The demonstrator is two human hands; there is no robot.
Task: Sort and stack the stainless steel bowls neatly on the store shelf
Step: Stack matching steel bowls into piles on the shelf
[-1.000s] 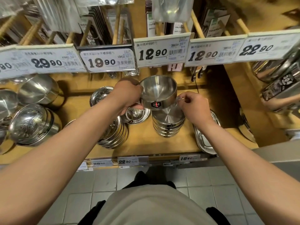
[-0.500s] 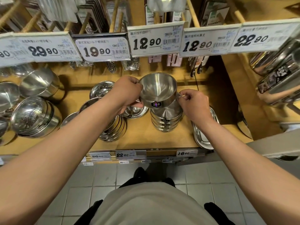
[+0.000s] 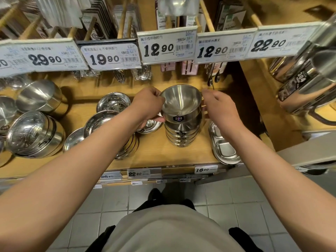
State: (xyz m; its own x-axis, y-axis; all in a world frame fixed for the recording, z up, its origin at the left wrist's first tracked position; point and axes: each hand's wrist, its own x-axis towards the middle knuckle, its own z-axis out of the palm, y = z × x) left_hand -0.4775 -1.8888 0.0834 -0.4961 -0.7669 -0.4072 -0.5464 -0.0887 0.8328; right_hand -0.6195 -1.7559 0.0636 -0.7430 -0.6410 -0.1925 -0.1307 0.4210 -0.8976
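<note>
A deep steel bowl (image 3: 181, 103) with a "304" sticker sits on top of a stack of matching bowls (image 3: 181, 136) in the middle of the wooden shelf (image 3: 158, 155). My left hand (image 3: 147, 106) grips the bowl's left side, thumb near the rim and fingers curled under. My right hand (image 3: 221, 110) pinches its right edge with curled fingertips. The bowl stands nearly upright and looks nested into the stack.
Left of the stack lie a leaning pile of shallow bowls (image 3: 101, 124) and a small dish (image 3: 114, 102). Lidded bowls (image 3: 34, 133) fill the far left. Divided trays (image 3: 225, 148) lean at the right. Price tags (image 3: 167, 44) overhang; steel mugs (image 3: 305, 84) crowd the right.
The bowl has come down from a tilted hold above the stack and now rests on it. Both hands stayed at its sides and lowered with it.
</note>
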